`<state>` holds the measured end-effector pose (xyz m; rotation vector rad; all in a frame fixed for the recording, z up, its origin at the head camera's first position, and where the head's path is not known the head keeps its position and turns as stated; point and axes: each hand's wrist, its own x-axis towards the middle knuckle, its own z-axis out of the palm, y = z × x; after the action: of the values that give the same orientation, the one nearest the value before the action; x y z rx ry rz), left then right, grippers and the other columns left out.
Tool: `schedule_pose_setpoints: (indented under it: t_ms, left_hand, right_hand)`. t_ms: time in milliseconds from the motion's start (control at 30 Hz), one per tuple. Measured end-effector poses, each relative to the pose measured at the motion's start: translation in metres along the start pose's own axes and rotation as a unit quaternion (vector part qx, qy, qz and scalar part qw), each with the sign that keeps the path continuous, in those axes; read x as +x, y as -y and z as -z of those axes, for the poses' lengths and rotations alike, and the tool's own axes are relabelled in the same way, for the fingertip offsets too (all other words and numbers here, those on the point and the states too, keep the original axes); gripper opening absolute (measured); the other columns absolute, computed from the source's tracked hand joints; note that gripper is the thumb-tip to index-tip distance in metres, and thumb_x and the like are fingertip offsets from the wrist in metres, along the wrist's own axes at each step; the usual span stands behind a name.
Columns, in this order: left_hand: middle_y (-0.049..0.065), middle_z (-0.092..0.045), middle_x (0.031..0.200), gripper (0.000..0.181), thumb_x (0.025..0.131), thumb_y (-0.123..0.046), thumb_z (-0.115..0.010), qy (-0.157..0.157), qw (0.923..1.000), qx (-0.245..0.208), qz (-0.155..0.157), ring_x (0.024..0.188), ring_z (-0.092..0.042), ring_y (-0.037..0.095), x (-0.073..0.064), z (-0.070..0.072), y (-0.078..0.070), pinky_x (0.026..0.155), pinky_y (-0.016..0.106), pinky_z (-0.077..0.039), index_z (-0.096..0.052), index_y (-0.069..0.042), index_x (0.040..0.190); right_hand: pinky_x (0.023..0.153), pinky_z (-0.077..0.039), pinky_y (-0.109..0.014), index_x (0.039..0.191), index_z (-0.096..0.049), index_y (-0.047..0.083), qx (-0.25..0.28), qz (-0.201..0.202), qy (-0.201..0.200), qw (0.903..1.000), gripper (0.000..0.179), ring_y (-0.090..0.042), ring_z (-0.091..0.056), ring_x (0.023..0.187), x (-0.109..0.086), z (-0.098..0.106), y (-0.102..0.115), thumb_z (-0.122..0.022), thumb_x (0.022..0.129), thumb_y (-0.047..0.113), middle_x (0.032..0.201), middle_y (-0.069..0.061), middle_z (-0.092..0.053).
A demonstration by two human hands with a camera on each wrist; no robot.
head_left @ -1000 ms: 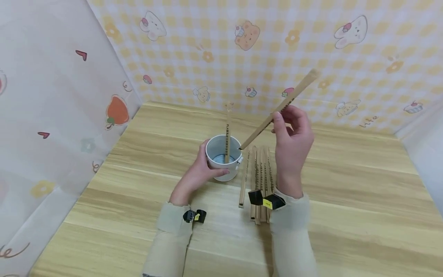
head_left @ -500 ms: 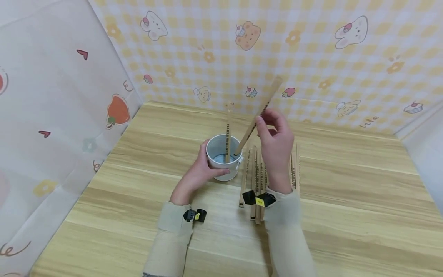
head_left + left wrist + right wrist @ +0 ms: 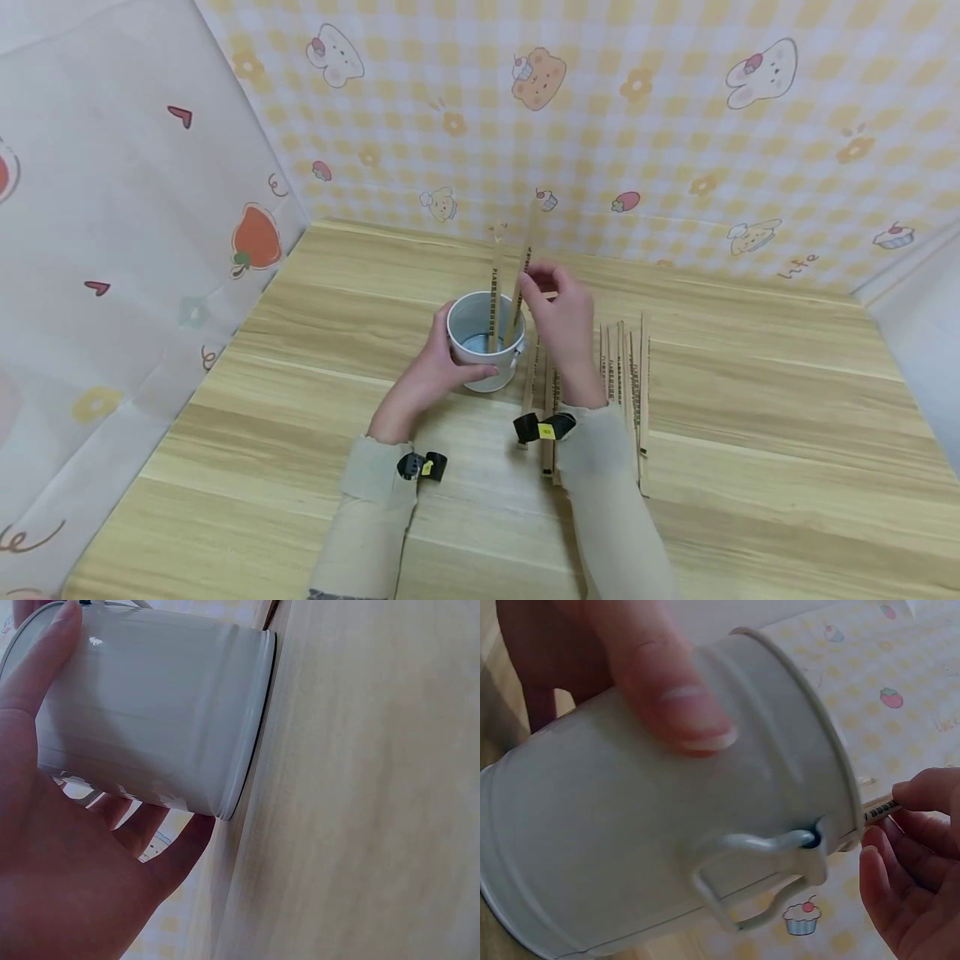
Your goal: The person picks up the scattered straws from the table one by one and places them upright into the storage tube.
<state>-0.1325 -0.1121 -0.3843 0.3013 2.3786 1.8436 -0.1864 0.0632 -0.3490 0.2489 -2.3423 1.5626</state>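
Note:
A white metal bucket [image 3: 467, 315] stands on the wooden table, and my left hand [image 3: 429, 377] grips it round the side, thumb at the front. One slim brown paper-wrapped straw [image 3: 495, 287] with dark printing leans upright inside. My right hand [image 3: 561, 321] pinches a second paper-wrapped straw [image 3: 529, 237] above the rim; its lower end is inside the bucket. In the right wrist view, thumb and fingers hold this straw just beyond the rim, beside a small wire handle [image 3: 705, 889]. The left wrist view shows the bucket's wall [image 3: 150, 705] close up, its base on the table.
Several more paper-wrapped straws [image 3: 633, 400] lie side by side on the table [image 3: 750, 400], partly hidden under my right forearm. Behind stands a yellow checked backdrop [image 3: 675, 150] with cartoon prints; a pale sheet [image 3: 135, 250] hangs at the left.
My right hand has moved left and down, bringing its straw from a slant beside the rim to nearly upright inside the bucket. My left hand keeps its hold.

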Motion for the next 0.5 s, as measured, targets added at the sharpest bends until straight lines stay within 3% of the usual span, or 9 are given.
schedule_pose_setpoints:
  t_ms: [500]
  left_hand:
    - [0.016, -0.028, 0.136, 0.099, 0.067, -0.015, -0.078, 0.0, 1.0, 0.002, 0.007, 0.122, -0.031, 0.034, 0.0006, 0.0001, 0.0008, 0.098, 0.044, -0.03, -0.009, -0.015, 0.138]
  right_hand:
    - [0.064, -0.045, -0.028, 0.095, -0.063, 0.014, -0.063, -0.057, 0.07, 0.994, 0.022, -0.012, -0.052, 0.08, -0.0008, -0.0116, -0.01, -0.06, 0.083, 0.032, 0.087, 0.003, -0.059]
